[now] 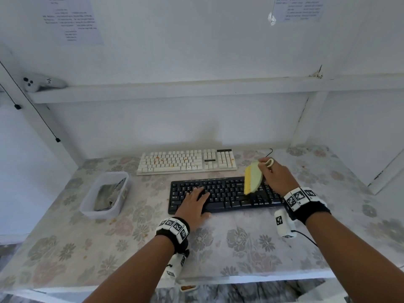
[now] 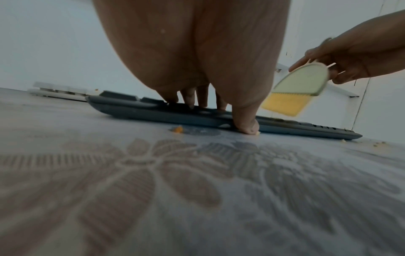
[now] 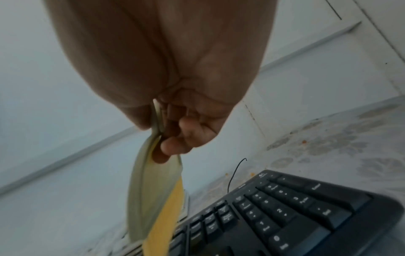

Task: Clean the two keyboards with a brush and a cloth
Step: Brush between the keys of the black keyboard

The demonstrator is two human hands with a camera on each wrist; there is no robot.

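A black keyboard (image 1: 223, 194) lies near me on the flowered table, with a white keyboard (image 1: 187, 162) dotted with orange crumbs behind it. My left hand (image 1: 195, 201) lies flat on the black keyboard's left keys, fingers spread, thumb at its front edge (image 2: 245, 124). My right hand (image 1: 276, 174) grips a pale green brush (image 1: 253, 179) with yellow bristles (image 2: 285, 104), held tilted just above the keys right of the middle of the black keyboard (image 3: 285, 213). In the right wrist view the brush (image 3: 153, 195) hangs from my pinching fingers. A grey cloth (image 1: 108, 194) lies in a clear tub.
The clear plastic tub (image 1: 87, 206) stands left of the black keyboard. Orange crumbs (image 2: 177, 129) lie on the table by the keyboard's front edge. A white controller (image 1: 42, 82) sits on the shelf at the back left. A thin black wire (image 3: 235, 173) curls behind the keyboards.
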